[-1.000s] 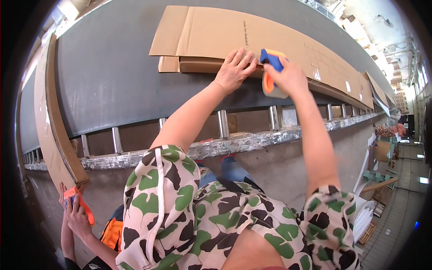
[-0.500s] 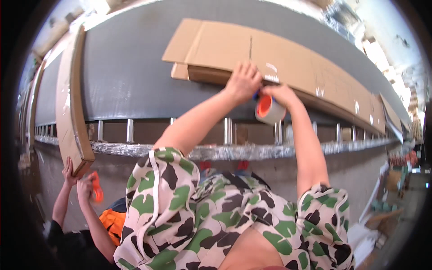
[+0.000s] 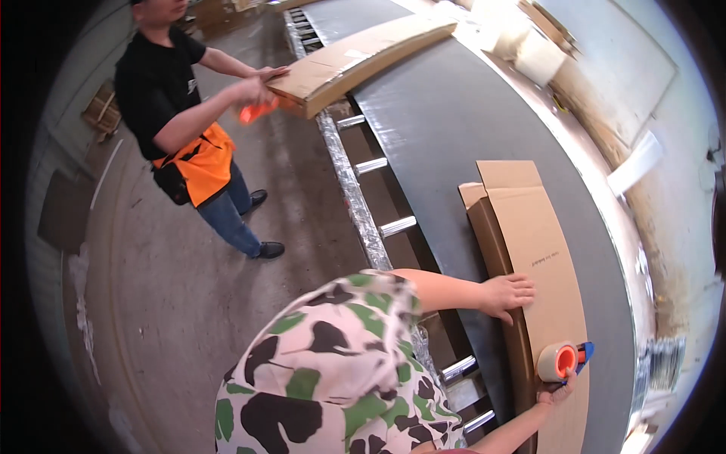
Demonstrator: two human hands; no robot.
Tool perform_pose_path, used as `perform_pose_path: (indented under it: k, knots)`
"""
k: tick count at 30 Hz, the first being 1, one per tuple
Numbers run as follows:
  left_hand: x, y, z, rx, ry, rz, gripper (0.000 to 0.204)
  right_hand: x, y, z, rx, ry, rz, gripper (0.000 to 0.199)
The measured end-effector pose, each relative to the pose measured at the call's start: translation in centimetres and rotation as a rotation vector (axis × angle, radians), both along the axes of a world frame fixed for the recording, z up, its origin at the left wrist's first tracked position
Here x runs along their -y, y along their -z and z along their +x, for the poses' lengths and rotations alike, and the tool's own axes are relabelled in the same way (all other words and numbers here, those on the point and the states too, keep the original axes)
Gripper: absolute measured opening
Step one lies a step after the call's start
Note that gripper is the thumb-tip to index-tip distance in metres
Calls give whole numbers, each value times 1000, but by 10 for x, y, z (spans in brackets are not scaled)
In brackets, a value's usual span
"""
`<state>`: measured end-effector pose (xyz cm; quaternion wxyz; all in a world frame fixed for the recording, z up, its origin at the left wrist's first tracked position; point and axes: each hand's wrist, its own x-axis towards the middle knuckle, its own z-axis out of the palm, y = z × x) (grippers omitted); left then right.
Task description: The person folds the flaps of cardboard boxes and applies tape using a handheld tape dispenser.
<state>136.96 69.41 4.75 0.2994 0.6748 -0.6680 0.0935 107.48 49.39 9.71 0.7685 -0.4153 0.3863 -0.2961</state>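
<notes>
A long, narrow cardboard box (image 3: 550,265) lies on the grey conveyor belt, its end flaps sticking out at the far end. My left hand (image 3: 508,296) rests on the box's near-side top edge, fingers stretched over the cardboard. Lower down, my right hand (image 3: 556,393) grips a tape dispenser (image 3: 587,354) with blue parts, which carries a wide roll of packing tape (image 3: 556,363) with an orange core. The dispenser is over the top of the box. Whether its tape touches the cardboard I cannot tell.
A co-worker in a black shirt and orange apron (image 3: 204,170) stands at the upper left, holding an orange tape dispenser (image 3: 257,112) at the end of another long box (image 3: 355,64). Metal rollers (image 3: 370,166) and a wrapped rail (image 3: 352,185) edge the conveyor belt (image 3: 439,121).
The view has swung left, bringing the co-worker fully in. My hands have moved apart; the right one with the tape dispenser is now over the box top instead of its near edge.
</notes>
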Motion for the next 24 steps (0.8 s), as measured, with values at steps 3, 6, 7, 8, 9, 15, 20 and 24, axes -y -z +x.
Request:
perform_pose_path:
  k: [3,6,7,8,9,15,20,24]
  knots:
    - [-59,-29,31,-324,-398,-516,34,26,2,13,-195,-104,-130,52]
    - [-61,24,117,-464,-1280,-502,65,27,-24,47,-288,-321,-206,41]
    - [-55,14,133,-796,-1184,-275,75,34,-19,48,-392,-285,-297,39]
    - [-57,-14,142,-1161,-972,-75,77,42,-12,53,-492,-257,-388,37]
    - [-44,-17,150,-1282,-813,-136,71,50,-8,56,-592,-225,-476,36]
    - [-38,-5,154,-1138,-886,-213,53,25,-20,76,-428,-248,-406,35]
    - [-78,-10,133,-1050,-921,-189,54,13,-30,69,-454,-337,-408,37]
    - [-159,6,83,-1030,-940,-134,58,1,-24,42,-477,-531,-351,31]
